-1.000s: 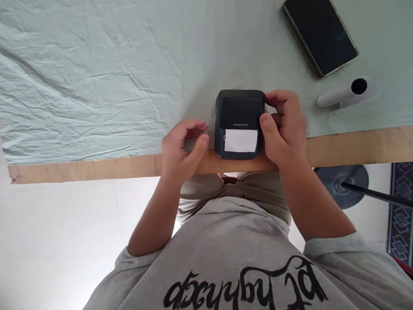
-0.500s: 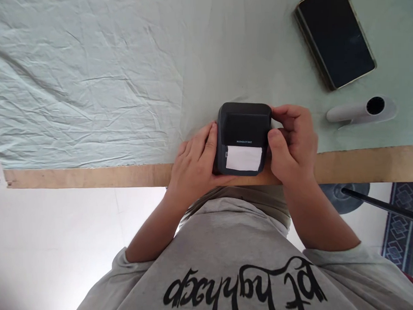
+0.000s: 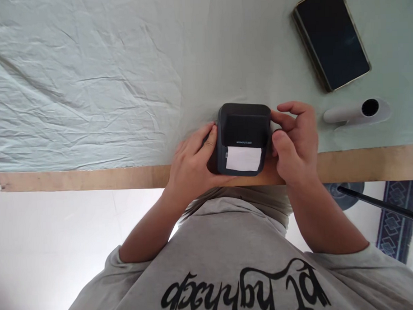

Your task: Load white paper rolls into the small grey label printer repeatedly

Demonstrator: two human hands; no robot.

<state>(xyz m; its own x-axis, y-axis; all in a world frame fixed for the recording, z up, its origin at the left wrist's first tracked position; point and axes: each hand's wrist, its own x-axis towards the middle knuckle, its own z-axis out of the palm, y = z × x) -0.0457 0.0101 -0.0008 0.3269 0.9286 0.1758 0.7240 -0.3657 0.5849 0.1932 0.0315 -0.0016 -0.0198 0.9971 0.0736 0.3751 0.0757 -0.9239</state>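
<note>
A dark label printer [image 3: 245, 126] with NIIMBOT lettering lies at the table's front edge. A white paper label [image 3: 243, 158] sticks out over its near part. My left hand [image 3: 193, 160] cups the printer's left side, one digit stretched along its near edge and the fingertips by its far left corner. On the other side, my right hand [image 3: 297, 142] has its fingers bent and apart, with thumb off the printer. One of its fingertips touches or nearly touches the printer's right side; what the lower fingers do is partly hidden.
A black-screened phone or tablet [image 3: 333, 37] lies at the far right on a thicker dark object. Nearer, a white handheld device [image 3: 356, 112] with a round dark end rests on the pale green cloth [image 3: 105, 86]. A bare wooden strip [image 3: 85, 179] forms the table's front edge.
My right hand has loosened: its thumb has drawn back from the printer and its fingers have spread. My left hand stays against the printer, which keeps its place.
</note>
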